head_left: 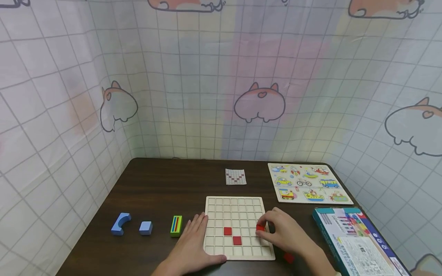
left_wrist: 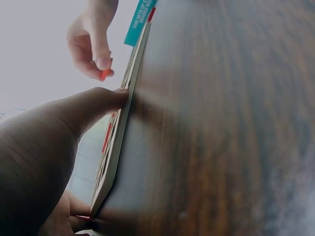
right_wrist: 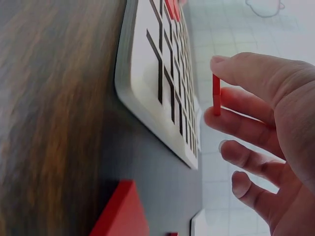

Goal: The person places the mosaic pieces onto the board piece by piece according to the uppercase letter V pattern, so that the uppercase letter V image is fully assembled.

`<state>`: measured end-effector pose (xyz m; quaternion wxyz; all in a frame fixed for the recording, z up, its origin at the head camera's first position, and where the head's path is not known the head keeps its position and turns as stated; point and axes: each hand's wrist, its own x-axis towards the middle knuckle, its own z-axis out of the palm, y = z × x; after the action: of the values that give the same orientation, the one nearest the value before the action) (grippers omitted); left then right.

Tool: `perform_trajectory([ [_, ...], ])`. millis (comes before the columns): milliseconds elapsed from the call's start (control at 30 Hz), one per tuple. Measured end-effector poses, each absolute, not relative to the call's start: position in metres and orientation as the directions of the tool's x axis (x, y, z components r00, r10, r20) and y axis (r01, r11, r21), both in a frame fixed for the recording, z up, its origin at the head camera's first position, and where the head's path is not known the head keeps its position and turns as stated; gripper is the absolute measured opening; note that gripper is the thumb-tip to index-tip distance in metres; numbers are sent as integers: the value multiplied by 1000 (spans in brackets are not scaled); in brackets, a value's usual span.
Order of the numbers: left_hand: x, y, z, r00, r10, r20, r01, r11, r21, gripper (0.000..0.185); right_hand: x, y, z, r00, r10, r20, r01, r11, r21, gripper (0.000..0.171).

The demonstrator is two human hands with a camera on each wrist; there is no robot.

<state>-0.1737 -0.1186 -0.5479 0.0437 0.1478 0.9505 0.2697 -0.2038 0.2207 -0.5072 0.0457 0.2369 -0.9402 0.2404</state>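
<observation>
Head view: a thin, flat red square tile (head_left: 260, 228) is pinched between thumb and forefinger of the right hand (head_left: 286, 234), just above the right part of the wooden grid board (head_left: 238, 203). In the right wrist view the tile (right_wrist: 216, 94) is seen edge-on, held apart from the board (right_wrist: 162, 83); how its faces sit against the board cannot be told. The remaining fingers (right_wrist: 246, 157) are loosely curled below it. The pale, square board lies flat on the dark wood-grain tabletop (head_left: 162, 184), divided into small recessed cells. Two more red tiles (head_left: 232, 235) are seated in cells near its lower middle. The left hand (head_left: 193, 243) is laid flat with straight fingers against the board's left edge, thumb (left_wrist: 98, 101) pressed to the rim. A loose red tile (head_left: 289, 257) rests on the tabletop by the right wrist.
</observation>
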Motion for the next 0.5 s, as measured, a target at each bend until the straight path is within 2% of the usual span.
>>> perform_trajectory([
  [267,-173,-119,-547,-954,299,-18,244,812,529,147,-211,204,-506,-883,-431,185,-467,773,-428,17],
  [500,-174,-118,-547,-955,294,-37,231,817,528,147,-215,192,-509,-852,-479,210,-521,745,-415,15],
])
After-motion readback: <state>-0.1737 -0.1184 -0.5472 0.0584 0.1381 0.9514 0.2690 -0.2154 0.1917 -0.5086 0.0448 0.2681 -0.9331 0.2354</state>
